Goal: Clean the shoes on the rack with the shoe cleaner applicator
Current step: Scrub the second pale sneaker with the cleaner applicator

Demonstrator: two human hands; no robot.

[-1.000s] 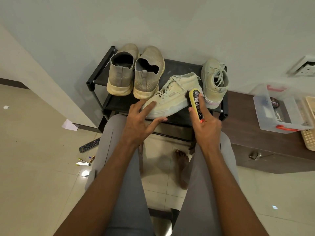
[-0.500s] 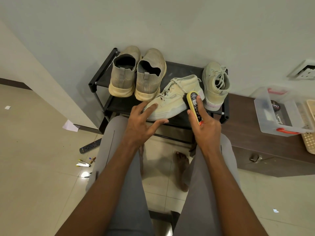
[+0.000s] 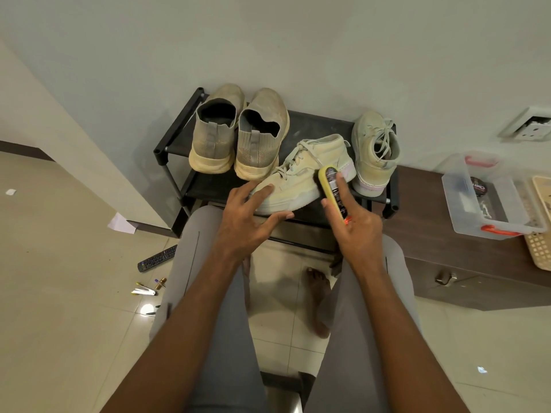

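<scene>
On the black shoe rack [image 3: 313, 126] against the wall, four pale shoes sit; the laced shoe [image 3: 301, 177] lies on its side at the front edge. My left hand [image 3: 247, 219] steadies it, fingers straight and spread on toe and sole, holding nothing. My right hand [image 3: 354, 225] has a closed grip on the yellow applicator [image 3: 329, 186], its head against the shoe's side. Short, even strokes while pinning the toe should work best. Its dark label is unreadable; a tin [image 3: 478, 186] in the clear box [image 3: 459, 216] carries writing too blurred to read.
</scene>
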